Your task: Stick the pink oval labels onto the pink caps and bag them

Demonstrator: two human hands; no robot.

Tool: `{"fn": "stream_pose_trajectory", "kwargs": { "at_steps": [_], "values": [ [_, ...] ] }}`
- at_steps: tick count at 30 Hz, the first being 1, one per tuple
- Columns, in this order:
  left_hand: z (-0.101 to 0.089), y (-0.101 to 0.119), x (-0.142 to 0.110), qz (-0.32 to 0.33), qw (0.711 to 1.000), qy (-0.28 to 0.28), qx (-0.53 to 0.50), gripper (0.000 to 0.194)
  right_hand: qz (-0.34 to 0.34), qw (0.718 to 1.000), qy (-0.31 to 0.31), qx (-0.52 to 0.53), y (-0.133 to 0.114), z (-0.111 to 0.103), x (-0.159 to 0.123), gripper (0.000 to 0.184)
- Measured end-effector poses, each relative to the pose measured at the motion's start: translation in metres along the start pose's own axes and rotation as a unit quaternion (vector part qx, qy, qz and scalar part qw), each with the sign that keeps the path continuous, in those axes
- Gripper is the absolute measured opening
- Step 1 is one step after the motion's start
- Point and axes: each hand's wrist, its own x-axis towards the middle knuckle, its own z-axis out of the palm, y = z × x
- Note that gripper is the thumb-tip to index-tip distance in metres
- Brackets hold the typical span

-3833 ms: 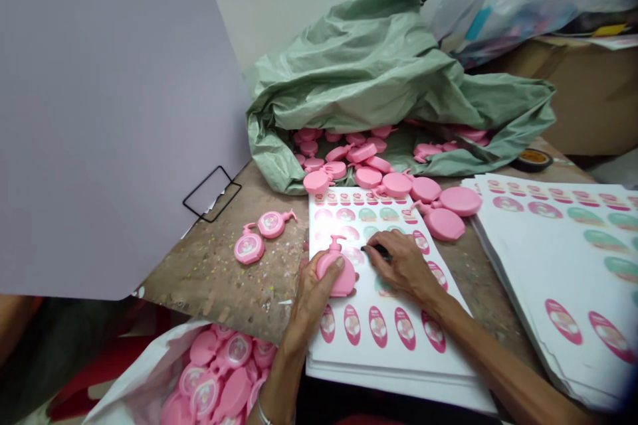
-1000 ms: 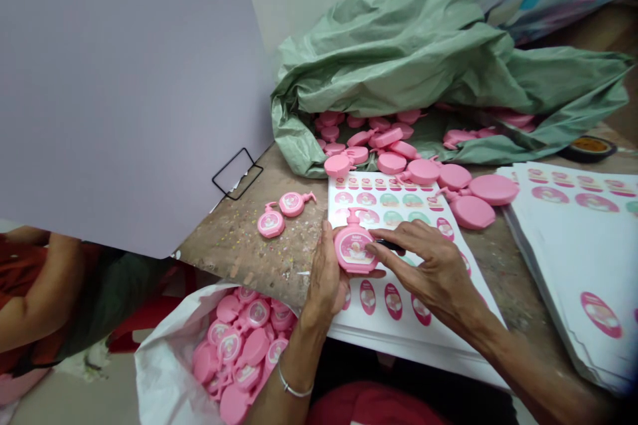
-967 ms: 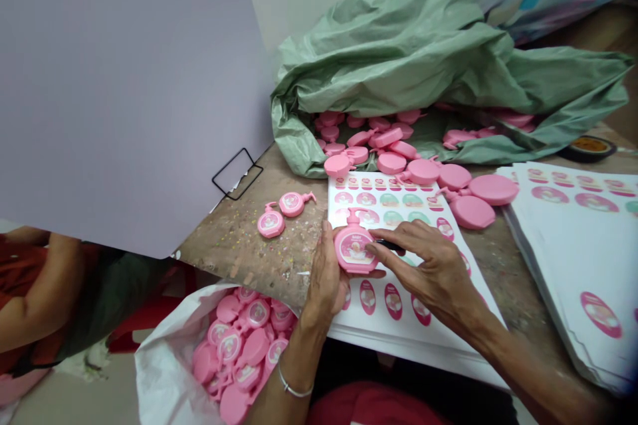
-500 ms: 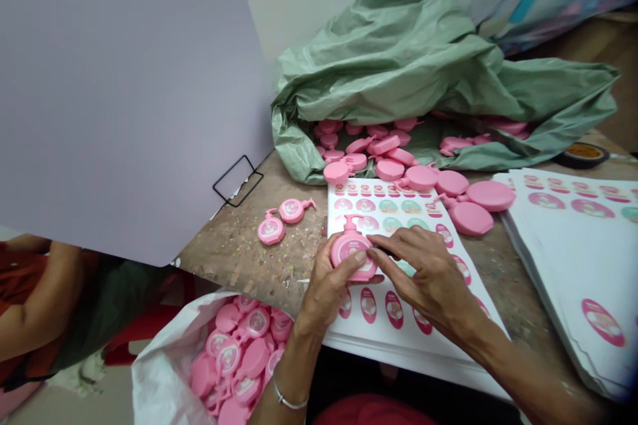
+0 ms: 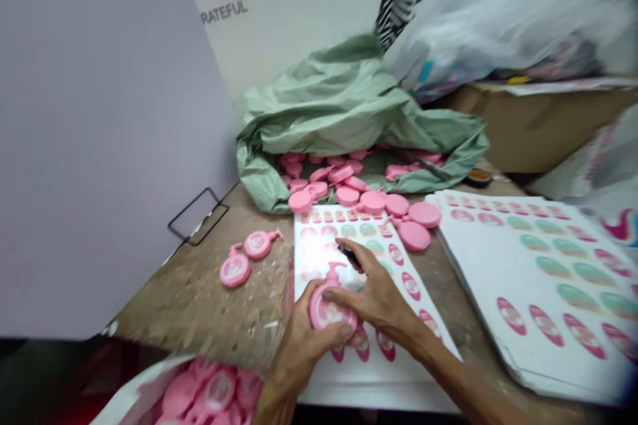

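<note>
Your left hand (image 5: 299, 342) clasps the bottle (image 5: 319, 309) above the stack's (image 5: 373, 382) left edge; label (image 5: 333, 312) blurred, partly under thumbs. Your right hand (image 5: 376, 292) curls about a black tool (image 5: 351, 258), form unclear. Bag (image 5: 132, 392) cut off.

A small workshop

This looks like a small workshop. The table (image 5: 184, 319) is brown, worn and specked. Lots of matching pink pump bottles (image 5: 373, 202) spill from a big green sack (image 5: 319, 113). Two piles of sticker sheets (image 5: 498, 259) lie there too. A white bag (image 5: 144, 385) holds more bottles. Behind, a full plastic bag (image 5: 498, 20) sits on a cardboard box (image 5: 558, 123).
</note>
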Motion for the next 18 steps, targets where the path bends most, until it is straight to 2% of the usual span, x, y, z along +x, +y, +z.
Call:
{"fn": "stream_pose_trajectory", "kwargs": {
  "at_steps": [1,3,5,7,8,9,11,13,16,18],
  "values": [
    [-0.002,-0.001,0.0,-0.006,1.0,0.017,-0.014,0.051,0.001,1.0,0.014,-0.009,0.006,-0.003,0.003,0.068],
    [-0.013,0.0,0.001,-0.003,0.997,0.079,-0.024,0.052,0.003,0.998,0.044,-0.047,0.024,-0.023,0.011,0.058],
    [-0.033,0.005,0.007,0.023,0.981,0.188,0.026,0.054,0.028,0.992,0.067,-0.105,0.045,-0.056,0.017,0.047],
    [-0.06,0.013,0.015,0.049,0.941,0.308,0.131,0.052,0.076,0.974,0.082,-0.195,0.066,-0.092,0.022,0.043],
    [-0.074,0.017,0.019,0.06,0.907,0.36,0.21,0.049,0.112,0.958,0.085,-0.249,0.076,-0.107,0.025,0.046],
    [-0.088,0.02,0.024,0.078,0.876,0.383,0.283,0.045,0.142,0.943,0.068,-0.294,0.085,-0.117,0.027,0.05],
    [-0.107,0.026,0.031,0.086,0.841,0.374,0.381,0.04,0.186,0.92,0.015,-0.345,0.099,-0.127,0.031,0.057],
    [-0.115,0.032,0.034,0.089,0.819,0.359,0.439,0.036,0.204,0.913,-0.025,-0.352,0.108,-0.125,0.036,0.058],
    [-0.103,0.04,0.029,0.182,0.767,0.376,0.487,0.031,0.225,0.911,-0.02,-0.345,0.117,-0.119,0.041,0.055],
    [-0.085,0.042,0.021,0.265,0.753,0.383,0.465,0.03,0.24,0.909,-0.014,-0.34,0.12,-0.123,0.042,0.055]
  ]
}}
